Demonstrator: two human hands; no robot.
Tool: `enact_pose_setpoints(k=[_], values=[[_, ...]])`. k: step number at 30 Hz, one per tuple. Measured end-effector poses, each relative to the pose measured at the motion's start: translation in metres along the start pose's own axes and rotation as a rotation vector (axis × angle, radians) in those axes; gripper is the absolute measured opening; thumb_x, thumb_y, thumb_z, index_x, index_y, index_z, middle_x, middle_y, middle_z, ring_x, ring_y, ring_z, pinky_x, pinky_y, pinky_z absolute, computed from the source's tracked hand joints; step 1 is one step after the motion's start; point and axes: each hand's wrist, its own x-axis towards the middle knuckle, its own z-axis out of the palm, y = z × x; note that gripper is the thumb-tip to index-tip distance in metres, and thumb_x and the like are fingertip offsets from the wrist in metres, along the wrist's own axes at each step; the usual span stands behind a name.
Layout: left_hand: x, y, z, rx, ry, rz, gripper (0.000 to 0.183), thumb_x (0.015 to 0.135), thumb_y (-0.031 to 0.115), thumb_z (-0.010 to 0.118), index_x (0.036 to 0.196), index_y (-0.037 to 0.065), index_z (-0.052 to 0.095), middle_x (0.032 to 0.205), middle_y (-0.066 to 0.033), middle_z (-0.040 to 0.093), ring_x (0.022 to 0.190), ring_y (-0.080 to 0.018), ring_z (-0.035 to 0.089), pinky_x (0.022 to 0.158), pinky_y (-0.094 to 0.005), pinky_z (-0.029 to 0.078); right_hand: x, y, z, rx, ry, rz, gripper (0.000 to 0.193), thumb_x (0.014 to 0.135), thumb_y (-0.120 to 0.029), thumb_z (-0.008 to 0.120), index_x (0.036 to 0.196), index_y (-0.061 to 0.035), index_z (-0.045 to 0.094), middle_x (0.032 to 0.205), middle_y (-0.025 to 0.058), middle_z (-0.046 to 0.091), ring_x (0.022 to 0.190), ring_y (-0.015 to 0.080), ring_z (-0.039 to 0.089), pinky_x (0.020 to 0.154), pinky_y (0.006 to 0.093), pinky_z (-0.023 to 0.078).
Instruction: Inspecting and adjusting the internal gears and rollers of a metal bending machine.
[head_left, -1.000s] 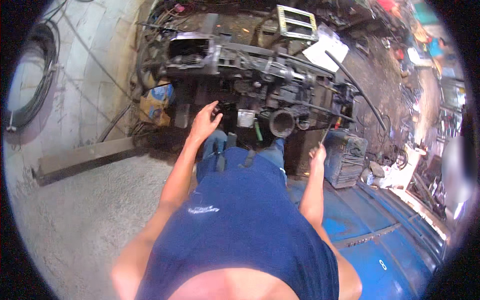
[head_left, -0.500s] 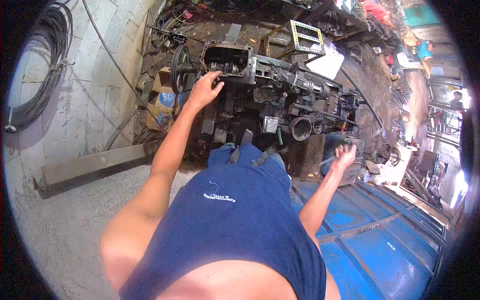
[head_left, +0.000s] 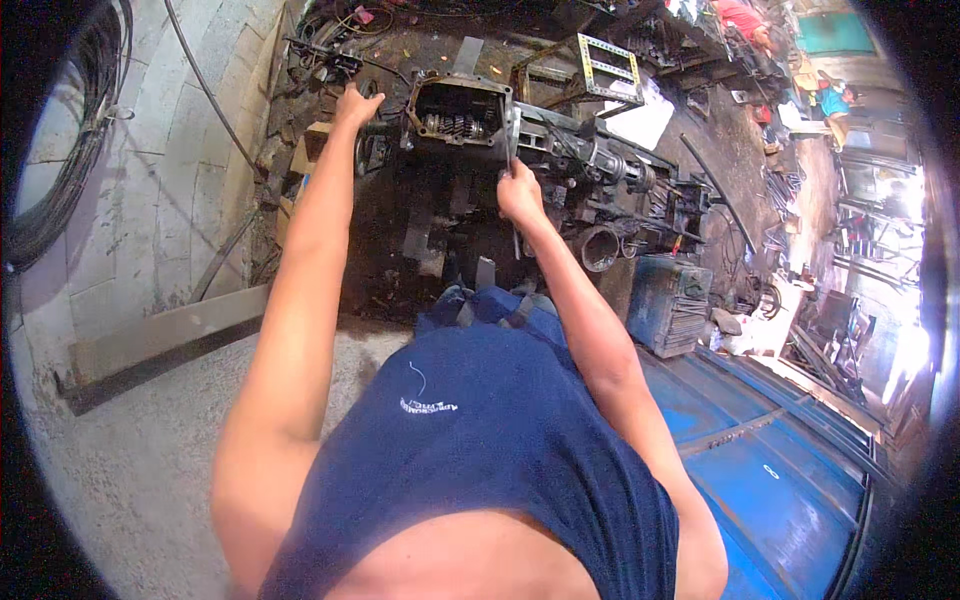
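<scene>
- Machine (head_left: 600,160): ahead; open gear housing (head_left: 425,129) lies between both hands.
- Left hand (head_left: 357,106): shifted from housing to wheel (head_left: 373,152); thumb spread, grip cannot be told.
- Right hand (head_left: 519,190): moved inward, closed around bar (head_left: 514,142); both hands now reach the machine.

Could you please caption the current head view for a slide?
Right hand gripping a thin tool beside the open gear housing, left hand to its left.
</scene>
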Motion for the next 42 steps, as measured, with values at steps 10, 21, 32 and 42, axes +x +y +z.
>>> enact_pose_setpoints(k=[10,21,32,42], values=[[-0.027,0.004,0.021,-0.091,0.243,-0.009,0.066,0.086,0.060,0.057,0.099,-0.004,0.066,0.097,-0.0277,0.067,0.095,-0.0449,0.063,0.083,-0.0521,0.049,0.019,-0.009,0.006,-0.184,0.147,-0.171,0.046,0.085,-0.012,0.043,0.126,0.0053,0.055,0.109,0.0352,0.061,0.109,0.0461,0.058,0.097,0.0491,0.045],[-0.076,-0.027,0.048,-0.248,0.553,0.039,0.058,0.088,0.053,0.062,0.087,-0.005,0.068,0.074,-0.0245,0.066,0.071,-0.0418,0.064,0.064,-0.0484,0.049,0.032,0.011,-0.029,0.166,-0.139,-0.012,0.040,0.098,-0.021,0.050,0.137,-0.0084,0.052,0.069,-0.0004,0.052,0.047,0.0107,0.044,0.041,0.0282,0.038],[-0.066,-0.018,0.038,-0.287,0.378,-0.129,0.064,0.090,0.055,0.057,0.094,-0.007,0.071,0.078,-0.0246,0.069,0.074,-0.0415,0.067,0.068,-0.0483,0.049,0.016,-0.003,-0.003,0.975,-0.401,0.488,0.012,0.100,-0.012,0.041,0.107,-0.0132,0.051,0.059,-0.0045,0.031,0.045,0.0078,0.029,0.034,0.0228,0.022],[-0.057,-0.009,0.029,-0.113,0.371,-0.129,0.070,0.091,0.058,0.055,0.075,-0.010,0.068,0.071,-0.0293,0.064,0.069,-0.0447,0.064,0.063,-0.0523,0.047,0.025,-0.031,0.028,1.484,-0.327,0.709,0.003,0.093,-0.008,0.035,0.093,-0.0100,0.036,0.061,0.0002,0.032,0.047,0.0114,0.031,0.036,0.0260,0.023]])
